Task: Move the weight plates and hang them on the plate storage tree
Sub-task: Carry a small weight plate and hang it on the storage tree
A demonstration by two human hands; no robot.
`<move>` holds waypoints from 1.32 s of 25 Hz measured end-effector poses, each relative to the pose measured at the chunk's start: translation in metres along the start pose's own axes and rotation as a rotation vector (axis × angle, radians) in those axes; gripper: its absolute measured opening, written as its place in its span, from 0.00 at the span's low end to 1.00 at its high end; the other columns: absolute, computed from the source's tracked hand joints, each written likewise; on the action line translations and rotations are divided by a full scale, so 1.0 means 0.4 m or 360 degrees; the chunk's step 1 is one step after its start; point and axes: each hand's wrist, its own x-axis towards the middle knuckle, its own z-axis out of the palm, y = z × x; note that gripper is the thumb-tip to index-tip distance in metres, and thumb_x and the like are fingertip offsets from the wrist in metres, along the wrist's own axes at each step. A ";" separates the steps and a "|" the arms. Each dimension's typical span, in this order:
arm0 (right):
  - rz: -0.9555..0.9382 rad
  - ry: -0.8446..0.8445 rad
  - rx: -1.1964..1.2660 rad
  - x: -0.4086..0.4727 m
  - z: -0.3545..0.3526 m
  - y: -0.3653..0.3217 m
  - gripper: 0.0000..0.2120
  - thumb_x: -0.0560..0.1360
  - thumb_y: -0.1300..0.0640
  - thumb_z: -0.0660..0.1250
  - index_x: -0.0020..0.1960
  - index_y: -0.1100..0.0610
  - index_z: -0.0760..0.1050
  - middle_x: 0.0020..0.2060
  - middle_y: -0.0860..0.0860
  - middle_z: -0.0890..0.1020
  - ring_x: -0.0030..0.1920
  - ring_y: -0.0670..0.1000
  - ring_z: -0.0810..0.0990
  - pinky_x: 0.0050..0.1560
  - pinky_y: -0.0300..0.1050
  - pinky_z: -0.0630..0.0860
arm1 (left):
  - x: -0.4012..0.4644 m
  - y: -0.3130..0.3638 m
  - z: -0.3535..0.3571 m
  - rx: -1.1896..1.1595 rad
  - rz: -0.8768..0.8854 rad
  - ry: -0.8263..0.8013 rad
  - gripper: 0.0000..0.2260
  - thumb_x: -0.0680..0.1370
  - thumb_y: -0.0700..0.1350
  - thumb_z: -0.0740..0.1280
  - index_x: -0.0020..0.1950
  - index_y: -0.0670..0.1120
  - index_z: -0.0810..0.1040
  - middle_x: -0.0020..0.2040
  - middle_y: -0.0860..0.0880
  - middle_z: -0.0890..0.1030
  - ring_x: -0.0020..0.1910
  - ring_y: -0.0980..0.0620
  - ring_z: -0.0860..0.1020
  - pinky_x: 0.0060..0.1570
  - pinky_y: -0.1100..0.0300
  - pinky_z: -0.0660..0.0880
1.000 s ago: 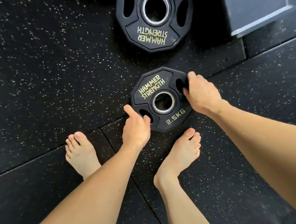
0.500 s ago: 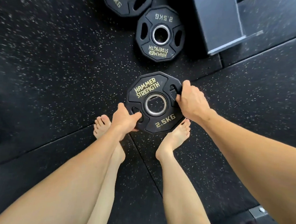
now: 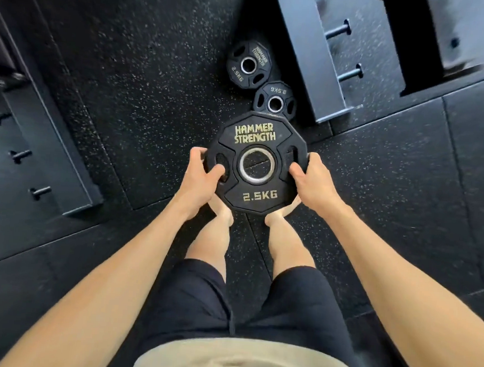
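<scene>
We've got the 2.5KG plate held flat above our feet, left hand and right hand each clamped on a side grip slot, two more plates lying on the floor ahead beside a steel upright.

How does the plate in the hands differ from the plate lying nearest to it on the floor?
The held plate is gripped at its side slots by the left hand and right hand; the near floor plate lies flat, untouched. The held plate's lettering reads upright to the camera; the floor plate's "2.5KG" is upside down. Both are black, marked 2.5KG, with metal-ringed holes.
</scene>
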 end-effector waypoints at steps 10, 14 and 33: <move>-0.0591 0.0040 0.0834 -0.626 -0.114 -0.278 0.03 0.81 0.56 0.60 0.48 0.55 0.68 0.39 0.48 0.75 0.39 0.42 0.75 0.38 0.35 0.73 | -0.657 0.135 -0.269 -0.1006 0.0736 0.0264 0.07 0.78 0.50 0.63 0.54 0.51 0.74 0.46 0.48 0.77 0.44 0.54 0.75 0.40 0.62 0.75; -0.0875 -0.0059 0.0658 -0.701 -0.114 -0.342 0.15 0.82 0.44 0.56 0.45 0.54 0.68 0.38 0.48 0.74 0.38 0.41 0.73 0.43 0.42 0.75 | -0.769 0.094 -0.282 -0.1125 0.0827 0.0641 0.06 0.83 0.51 0.60 0.52 0.51 0.74 0.44 0.49 0.76 0.41 0.57 0.75 0.39 0.62 0.73; -0.1750 -0.1430 -0.0445 -1.325 0.627 -0.362 0.16 0.82 0.45 0.56 0.40 0.52 0.68 0.30 0.41 0.74 0.30 0.37 0.71 0.35 0.32 0.67 | -1.425 -0.667 -0.428 -0.1957 0.0374 0.2459 0.08 0.82 0.55 0.60 0.47 0.53 0.74 0.38 0.55 0.75 0.38 0.58 0.73 0.45 0.56 0.73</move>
